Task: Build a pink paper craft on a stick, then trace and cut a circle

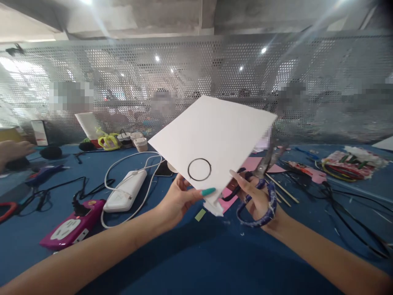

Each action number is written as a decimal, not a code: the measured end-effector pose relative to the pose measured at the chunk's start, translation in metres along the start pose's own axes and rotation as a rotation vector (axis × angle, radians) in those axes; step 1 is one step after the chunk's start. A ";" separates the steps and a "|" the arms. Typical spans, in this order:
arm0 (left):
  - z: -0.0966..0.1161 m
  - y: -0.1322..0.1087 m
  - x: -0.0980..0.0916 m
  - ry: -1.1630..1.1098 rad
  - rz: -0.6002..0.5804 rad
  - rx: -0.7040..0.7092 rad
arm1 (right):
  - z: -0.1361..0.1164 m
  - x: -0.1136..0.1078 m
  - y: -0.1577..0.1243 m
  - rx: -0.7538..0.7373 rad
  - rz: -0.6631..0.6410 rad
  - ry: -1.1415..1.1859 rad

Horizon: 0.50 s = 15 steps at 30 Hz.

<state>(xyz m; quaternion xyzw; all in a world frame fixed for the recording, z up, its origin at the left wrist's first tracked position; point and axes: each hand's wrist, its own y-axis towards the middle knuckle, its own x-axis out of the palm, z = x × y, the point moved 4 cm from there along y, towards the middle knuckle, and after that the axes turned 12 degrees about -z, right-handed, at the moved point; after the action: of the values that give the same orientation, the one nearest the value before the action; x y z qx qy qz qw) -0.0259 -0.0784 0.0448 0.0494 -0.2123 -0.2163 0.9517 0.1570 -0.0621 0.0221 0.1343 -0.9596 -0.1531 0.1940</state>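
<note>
A white sheet (221, 135) is held up, tilted, above the blue table, with a black circle (199, 169) drawn near its lower left edge. My left hand (181, 194) pinches the sheet's lower edge, its green-nailed thumb on the front and the other fingers behind. My right hand (253, 192) has its fingers through the blue-wrapped handles of a pair of scissors (262, 168), whose blades point up and away. Its fingertips also touch the sheet's lower right edge. A torn white scrap (214, 206) hangs below the sheet's bottom corner.
At left on the blue table (159, 258) lie a magenta power strip (73, 225), a white power bank (125, 192) and cables. Pink paper, wooden sticks (284, 192) and a pink glue gun (316, 174) lie to the right. Another person's hand (15, 151) shows far left. A perforated metal screen (184, 73) stands behind.
</note>
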 end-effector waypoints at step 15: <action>0.009 0.019 -0.038 -0.001 -0.033 -0.135 | -0.021 -0.031 0.026 0.062 0.011 -0.201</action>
<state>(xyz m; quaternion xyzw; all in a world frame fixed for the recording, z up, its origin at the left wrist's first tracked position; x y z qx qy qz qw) -0.0531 -0.0443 0.0415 -0.0115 -0.1970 -0.2461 0.9489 0.1883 -0.0337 0.0387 0.1192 -0.9792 -0.1348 0.0935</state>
